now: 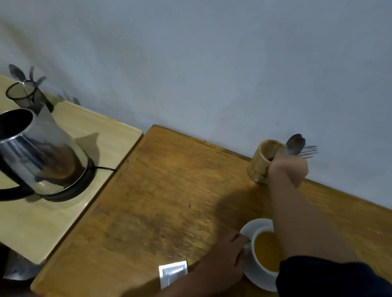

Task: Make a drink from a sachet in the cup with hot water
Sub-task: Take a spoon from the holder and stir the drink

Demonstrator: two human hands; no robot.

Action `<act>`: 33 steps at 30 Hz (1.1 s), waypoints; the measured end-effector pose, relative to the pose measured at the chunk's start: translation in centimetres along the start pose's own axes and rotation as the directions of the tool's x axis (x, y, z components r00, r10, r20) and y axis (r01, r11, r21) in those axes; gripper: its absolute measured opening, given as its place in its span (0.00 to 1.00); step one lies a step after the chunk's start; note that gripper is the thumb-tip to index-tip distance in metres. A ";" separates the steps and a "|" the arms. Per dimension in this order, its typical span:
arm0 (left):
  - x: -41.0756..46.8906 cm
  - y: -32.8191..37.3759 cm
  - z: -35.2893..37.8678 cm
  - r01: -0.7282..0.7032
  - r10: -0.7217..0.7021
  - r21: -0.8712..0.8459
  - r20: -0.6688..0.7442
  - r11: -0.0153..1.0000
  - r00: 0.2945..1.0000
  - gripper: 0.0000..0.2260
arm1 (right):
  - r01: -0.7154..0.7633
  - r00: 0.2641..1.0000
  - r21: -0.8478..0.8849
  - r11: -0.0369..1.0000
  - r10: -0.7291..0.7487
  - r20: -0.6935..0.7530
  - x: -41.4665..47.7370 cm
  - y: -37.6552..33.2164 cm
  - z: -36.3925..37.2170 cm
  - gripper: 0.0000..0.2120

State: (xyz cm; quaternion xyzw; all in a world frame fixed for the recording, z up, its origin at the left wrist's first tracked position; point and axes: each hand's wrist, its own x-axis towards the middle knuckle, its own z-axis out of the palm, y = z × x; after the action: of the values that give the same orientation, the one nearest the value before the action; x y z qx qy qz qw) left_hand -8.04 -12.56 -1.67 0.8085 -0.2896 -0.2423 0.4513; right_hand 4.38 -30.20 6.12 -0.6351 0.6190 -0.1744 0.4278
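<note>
Our right hand (288,169) clamps a spoon (294,144) at the counter's (157,193) far edge for stirring. Our left hand (225,258) pinches the cup (264,251) handle, steadying it.

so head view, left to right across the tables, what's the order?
kettle → sachet → left hand at the cup's handle → cup of orange drink → right hand gripping cutlery at the wooden holder.
</note>
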 end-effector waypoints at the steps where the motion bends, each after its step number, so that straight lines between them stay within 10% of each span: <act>1: 0.0 0.0 0.0 -0.002 0.002 -0.008 0.000 1.000 1.000 0.13 | -0.001 1.000 0.048 0.999 0.001 0.001 -0.2 0.2 0.0 0.14; 10: 0.0 0.3 0.0 -0.004 0.004 -0.044 0.008 0.999 1.000 0.12 | 0.489 0.871 0.046 0.871 -0.491 0.033 -1.3 0.5 -3.7 0.11; 19: -0.5 1.6 0.5 0.007 -0.006 0.018 -0.080 1.000 0.997 0.10 | 0.944 0.328 -0.126 0.305 -0.828 0.455 -2.5 -2.7 -14.7 0.07; 24: -0.5 1.8 0.5 0.034 -0.030 0.065 -0.074 0.997 0.997 0.12 | 0.939 0.337 -0.230 0.255 -0.554 0.762 -3.8 1.4 -18.5 0.07; 33: -0.4 2.4 -0.9 0.151 -0.149 -0.051 0.036 0.987 0.988 0.13 | 0.897 0.417 -0.443 0.003 -0.340 0.843 -5.3 6.5 -19.9 0.03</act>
State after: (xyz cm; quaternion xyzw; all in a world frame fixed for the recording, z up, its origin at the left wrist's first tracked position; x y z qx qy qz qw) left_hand -8.38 -12.75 0.95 0.8117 -0.2285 -0.2961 0.4486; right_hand -15.64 -30.86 14.18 -0.9798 0.0864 0.1781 0.0284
